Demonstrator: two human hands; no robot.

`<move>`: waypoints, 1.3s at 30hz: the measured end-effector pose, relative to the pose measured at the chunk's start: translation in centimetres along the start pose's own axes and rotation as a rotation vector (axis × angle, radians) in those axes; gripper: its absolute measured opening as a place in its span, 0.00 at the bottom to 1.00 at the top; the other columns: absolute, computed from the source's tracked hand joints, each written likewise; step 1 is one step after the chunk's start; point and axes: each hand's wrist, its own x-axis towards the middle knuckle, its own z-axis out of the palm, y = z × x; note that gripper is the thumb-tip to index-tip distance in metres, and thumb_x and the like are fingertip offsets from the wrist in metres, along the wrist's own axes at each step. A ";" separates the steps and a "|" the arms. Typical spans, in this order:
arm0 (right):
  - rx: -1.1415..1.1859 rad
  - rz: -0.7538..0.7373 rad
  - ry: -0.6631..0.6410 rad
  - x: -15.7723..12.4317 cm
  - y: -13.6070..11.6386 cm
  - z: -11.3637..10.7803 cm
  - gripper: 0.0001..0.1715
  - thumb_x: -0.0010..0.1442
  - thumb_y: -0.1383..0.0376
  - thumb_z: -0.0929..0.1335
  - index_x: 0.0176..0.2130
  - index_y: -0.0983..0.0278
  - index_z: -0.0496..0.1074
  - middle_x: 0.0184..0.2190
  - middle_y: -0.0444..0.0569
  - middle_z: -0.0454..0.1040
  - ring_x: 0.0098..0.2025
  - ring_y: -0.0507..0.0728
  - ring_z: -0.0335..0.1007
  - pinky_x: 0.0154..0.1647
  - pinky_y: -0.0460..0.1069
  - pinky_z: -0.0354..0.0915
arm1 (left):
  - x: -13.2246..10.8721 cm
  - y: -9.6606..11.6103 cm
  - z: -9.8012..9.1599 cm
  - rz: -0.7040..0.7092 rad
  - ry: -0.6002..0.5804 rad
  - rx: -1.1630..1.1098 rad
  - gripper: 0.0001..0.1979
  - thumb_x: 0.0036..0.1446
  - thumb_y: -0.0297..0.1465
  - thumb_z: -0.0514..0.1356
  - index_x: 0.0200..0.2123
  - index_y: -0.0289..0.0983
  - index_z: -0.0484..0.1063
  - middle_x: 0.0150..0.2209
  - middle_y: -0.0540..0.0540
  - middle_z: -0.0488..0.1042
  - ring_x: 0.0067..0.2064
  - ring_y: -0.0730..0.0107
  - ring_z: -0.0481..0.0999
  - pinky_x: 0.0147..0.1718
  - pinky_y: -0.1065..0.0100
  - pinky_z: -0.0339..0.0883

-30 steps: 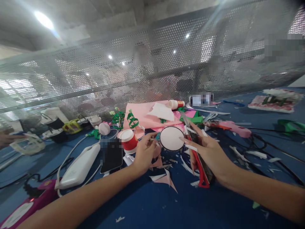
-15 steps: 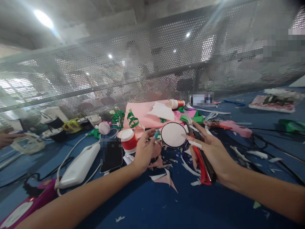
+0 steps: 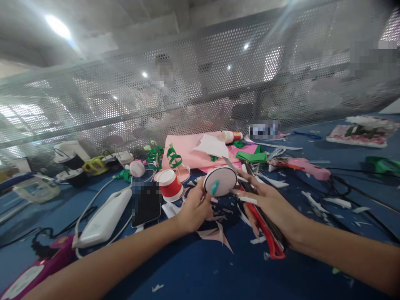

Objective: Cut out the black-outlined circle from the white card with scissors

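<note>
My left hand grips a round white disc with a dark rim, its teal-tipped thumb lying across the face. My right hand is closed around red-handled scissors, with a dark part alongside the red handle. The blade points up and away behind the disc's right edge. Fingertips of my right hand reach the disc's lower right edge, and a white strip shows by those fingers. Left of my left hand stands a red and white paper cup. Pink and white paper scraps lie beneath my hands.
Behind my hands lie pink paper, stacked paper cups and green paper. A pink glue gun rests on the right with its cable. A phone, a white power bank and cables are on the left.
The disc has moved left and tilted, and my left hand now holds it with the thumb on top. My right hand has shifted slightly left with the scissors.
</note>
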 end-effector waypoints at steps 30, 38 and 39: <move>-0.173 -0.131 0.111 0.1 0.0 0.0 0.48 0.56 0.61 0.65 0.65 0.60 0.34 0.08 0.34 0.62 0.10 0.54 0.62 0.10 0.49 0.67 | 0.9 -0.5 0.5 -0.383 0.230 -0.236 0.14 0.50 0.31 0.58 0.42 0.39 0.64 0.38 0.47 0.74 0.35 0.68 0.75 0.27 0.71 0.71; -0.202 -0.062 -0.091 -1.0 0.0 0.5 0.45 0.58 0.60 0.64 0.65 0.58 0.36 0.10 0.35 0.64 0.09 0.50 0.59 0.09 0.45 0.65 | 0.6 -0.9 0.3 -0.349 0.259 -0.176 0.12 0.48 0.32 0.60 0.37 0.36 0.68 0.32 0.48 0.75 0.33 0.67 0.75 0.29 0.69 0.71; -0.209 -0.053 -0.090 -1.0 0.0 0.5 0.45 0.58 0.60 0.64 0.65 0.59 0.35 0.09 0.35 0.63 0.09 0.50 0.59 0.09 0.44 0.65 | 0.6 -0.9 0.3 -0.344 0.260 -0.172 0.11 0.48 0.31 0.60 0.37 0.36 0.68 0.31 0.48 0.75 0.33 0.67 0.74 0.29 0.69 0.70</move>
